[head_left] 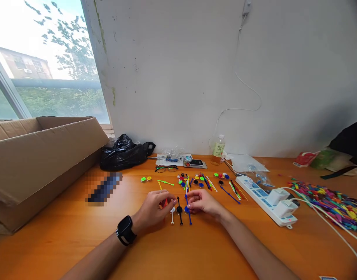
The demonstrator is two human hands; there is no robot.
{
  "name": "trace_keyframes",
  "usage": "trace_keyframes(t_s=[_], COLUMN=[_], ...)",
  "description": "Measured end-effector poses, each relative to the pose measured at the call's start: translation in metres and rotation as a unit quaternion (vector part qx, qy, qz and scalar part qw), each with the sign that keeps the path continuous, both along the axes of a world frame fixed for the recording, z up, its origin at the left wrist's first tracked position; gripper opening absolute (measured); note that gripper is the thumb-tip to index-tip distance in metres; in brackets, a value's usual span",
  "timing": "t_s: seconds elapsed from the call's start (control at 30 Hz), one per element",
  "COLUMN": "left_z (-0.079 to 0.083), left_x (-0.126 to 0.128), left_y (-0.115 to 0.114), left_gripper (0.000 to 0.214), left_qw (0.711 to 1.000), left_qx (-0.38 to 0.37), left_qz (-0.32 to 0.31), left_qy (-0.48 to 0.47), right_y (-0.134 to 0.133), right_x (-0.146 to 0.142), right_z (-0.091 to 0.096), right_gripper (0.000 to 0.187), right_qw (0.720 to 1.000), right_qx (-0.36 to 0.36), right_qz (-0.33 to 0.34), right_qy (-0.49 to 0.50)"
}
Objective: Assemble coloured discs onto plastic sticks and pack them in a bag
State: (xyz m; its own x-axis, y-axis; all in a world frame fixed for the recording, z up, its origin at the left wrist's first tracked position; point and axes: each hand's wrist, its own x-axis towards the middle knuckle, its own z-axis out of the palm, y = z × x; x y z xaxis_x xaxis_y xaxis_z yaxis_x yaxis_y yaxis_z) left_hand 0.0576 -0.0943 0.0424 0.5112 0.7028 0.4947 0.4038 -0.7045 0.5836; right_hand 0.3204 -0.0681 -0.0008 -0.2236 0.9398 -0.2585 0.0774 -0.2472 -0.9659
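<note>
My left hand [155, 208] is closed, with a red plastic spinner piece [164, 203] showing between its fingers. Just right of its fingertips a white arrow spinner [172, 217] and a black arrow spinner [180, 212] lie side by side on the table. My right hand [202, 203] pinches a blue arrow spinner [189, 216], whose round base sits partly behind its shaft. Beyond my hands are loose coloured arrows [235, 193] and small round discs [196, 182]. My fingers partly hide the red piece.
A large cardboard box [50, 155] stands at left, beside a black plastic bag [124, 153]. Glasses [166, 169], a phone [195, 163] and a bottle [218, 149] line the back. A power strip [265, 200] and a pile of coloured pieces [326, 202] lie right.
</note>
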Motion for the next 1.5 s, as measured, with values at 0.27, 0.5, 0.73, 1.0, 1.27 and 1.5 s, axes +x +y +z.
trace_keyframes(t_s=[0.27, 0.5, 0.73, 1.0, 1.27, 1.5], left_z=[0.002, 0.003, 0.001, 0.001, -0.002, -0.001], left_x=[0.001, 0.001, 0.002, 0.003, 0.004, 0.003], left_y=[-0.001, -0.001, -0.001, -0.001, 0.002, 0.002], left_gripper=[0.02, 0.02, 0.02, 0.02, 0.019, 0.021], left_qw=[1.0, 1.0, 1.0, 1.0, 0.999, 0.999], left_qx=[-0.004, -0.006, -0.009, -0.016, -0.032, -0.039], left_qz=[-0.001, -0.006, -0.006, 0.0, 0.002, -0.003], left_qy=[0.003, 0.01, 0.011, 0.015, 0.018, 0.013], right_y=[-0.003, -0.009, -0.013, -0.011, -0.005, -0.005], right_x=[-0.002, -0.004, -0.01, -0.01, -0.01, -0.014], right_z=[0.003, 0.015, 0.02, 0.016, 0.012, 0.01], right_gripper=[0.053, 0.07, 0.06, 0.057, 0.06, 0.053], right_qw=[1.0, 0.998, 0.998, 0.999, 0.999, 0.999], right_qx=[0.013, 0.052, 0.018, 0.005, -0.02, -0.022], right_qz=[0.006, 0.03, 0.035, 0.036, 0.034, 0.016], right_qy=[-0.017, -0.019, -0.039, -0.039, -0.037, -0.031])
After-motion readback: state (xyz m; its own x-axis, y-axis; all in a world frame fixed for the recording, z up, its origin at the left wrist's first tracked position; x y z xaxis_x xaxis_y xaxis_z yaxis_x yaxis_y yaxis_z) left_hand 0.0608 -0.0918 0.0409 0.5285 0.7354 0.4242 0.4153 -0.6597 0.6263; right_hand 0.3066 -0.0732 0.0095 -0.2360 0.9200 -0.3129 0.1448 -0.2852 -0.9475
